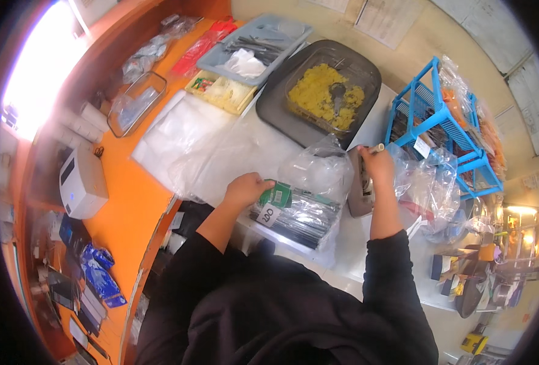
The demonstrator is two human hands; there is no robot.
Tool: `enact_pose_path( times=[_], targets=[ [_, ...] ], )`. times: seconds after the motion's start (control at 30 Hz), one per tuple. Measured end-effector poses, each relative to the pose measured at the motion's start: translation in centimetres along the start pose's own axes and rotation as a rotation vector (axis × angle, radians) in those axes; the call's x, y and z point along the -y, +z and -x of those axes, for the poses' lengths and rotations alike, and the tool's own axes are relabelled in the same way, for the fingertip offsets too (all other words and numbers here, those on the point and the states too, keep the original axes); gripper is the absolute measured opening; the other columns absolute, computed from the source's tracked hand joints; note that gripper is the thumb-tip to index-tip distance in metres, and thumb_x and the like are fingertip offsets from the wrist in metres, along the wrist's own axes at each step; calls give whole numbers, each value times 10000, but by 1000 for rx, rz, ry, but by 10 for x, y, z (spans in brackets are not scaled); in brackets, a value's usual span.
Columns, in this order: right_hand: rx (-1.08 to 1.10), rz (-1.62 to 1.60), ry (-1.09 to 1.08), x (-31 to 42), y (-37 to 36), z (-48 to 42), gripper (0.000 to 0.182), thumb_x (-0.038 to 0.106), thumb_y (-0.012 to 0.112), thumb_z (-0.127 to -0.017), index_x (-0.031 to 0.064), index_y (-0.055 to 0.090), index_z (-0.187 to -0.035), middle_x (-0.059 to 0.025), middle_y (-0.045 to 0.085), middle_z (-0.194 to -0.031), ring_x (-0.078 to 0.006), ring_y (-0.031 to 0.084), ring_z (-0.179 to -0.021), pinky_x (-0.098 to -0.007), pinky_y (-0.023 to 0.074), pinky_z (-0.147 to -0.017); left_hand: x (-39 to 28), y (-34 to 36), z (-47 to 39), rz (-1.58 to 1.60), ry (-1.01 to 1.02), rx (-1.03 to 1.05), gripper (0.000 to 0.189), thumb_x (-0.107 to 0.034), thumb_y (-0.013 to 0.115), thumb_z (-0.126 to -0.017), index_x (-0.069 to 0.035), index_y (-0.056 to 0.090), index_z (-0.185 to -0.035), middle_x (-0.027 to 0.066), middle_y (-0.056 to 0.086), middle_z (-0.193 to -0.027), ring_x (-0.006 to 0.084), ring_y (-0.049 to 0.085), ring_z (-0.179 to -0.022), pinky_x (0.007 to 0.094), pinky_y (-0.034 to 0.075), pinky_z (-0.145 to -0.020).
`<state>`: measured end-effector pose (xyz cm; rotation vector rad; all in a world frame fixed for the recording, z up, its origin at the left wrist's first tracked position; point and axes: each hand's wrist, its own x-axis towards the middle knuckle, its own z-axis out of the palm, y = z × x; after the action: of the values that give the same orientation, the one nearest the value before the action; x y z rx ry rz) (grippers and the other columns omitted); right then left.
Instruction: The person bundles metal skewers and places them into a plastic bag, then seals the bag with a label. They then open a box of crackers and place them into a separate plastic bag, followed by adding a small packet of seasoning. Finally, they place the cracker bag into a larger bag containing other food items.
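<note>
My left hand [249,189] pinches the edge of a green label card [277,194] at the corner of a clear plastic bag. Under the film lies a bundle of thin dark sticks [299,223], and a white tag [268,214] with a handwritten number sits on it. My right hand [379,165] grips a small beige cylindrical thing [378,148], most of it hidden in my fingers. That hand is over a narrow brown-grey tray [358,207], whose contents are partly covered. A crumpled clear plastic bag [319,159] lies between the two hands.
Behind stands a clear tub of yellow crumbly material [317,86] with a scoop [337,98], on a dark tray [269,102]. A blue-grey bin [205,59] and blue plastic racks [438,116] flank it. White sheets [178,132] overlap the orange counter [123,173] at left.
</note>
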<state>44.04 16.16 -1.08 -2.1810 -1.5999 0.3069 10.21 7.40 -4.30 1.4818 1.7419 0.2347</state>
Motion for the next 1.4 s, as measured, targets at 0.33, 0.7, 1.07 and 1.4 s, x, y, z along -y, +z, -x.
enact_pose_path(
  times=[0.33, 0.7, 1.07, 1.4],
  targets=[
    [68, -447, -170, 36, -17, 128, 744, 358, 754, -760, 54, 405, -1343, -143, 539, -1203, -244, 569, -942, -334, 453, -847, 58, 19, 93, 626, 340, -345, 197, -182, 535, -949, 3, 568, -1010, 101, 604, -873, 160, 550, -803, 289, 451, -767],
    [1311, -935, 337, 89, 75, 348, 623, 222, 744, -774, -3, 461, -1282, -113, 584, -1170, -229, 555, -1073, -356, 428, -936, 258, 61, 286, 939, -99, -350, 215, -277, 482, -990, -66, 512, -966, 67, 580, -1167, 125, 496, -968, 301, 422, -849],
    [1708, -968, 558, 78, 280, 566, 738, 277, 705, -822, 67, 300, -1402, -150, 470, -1314, -324, 482, -1196, -513, 432, -950, 379, 181, 574, 1188, -836, -756, 524, -543, 411, -949, -86, 504, -1188, 91, 585, -1171, 265, 573, -1054, 405, 460, -853],
    [1668, 116, -732, 65, 292, 662, 768, 504, 715, -756, 137, 412, -1358, -173, 513, -1308, -335, 493, -1207, -396, 424, -978, 352, 224, 590, 1298, -800, -737, 453, -460, 467, -958, -73, 507, -1190, 112, 600, -1155, 243, 607, -992, 373, 494, -806]
  ],
)
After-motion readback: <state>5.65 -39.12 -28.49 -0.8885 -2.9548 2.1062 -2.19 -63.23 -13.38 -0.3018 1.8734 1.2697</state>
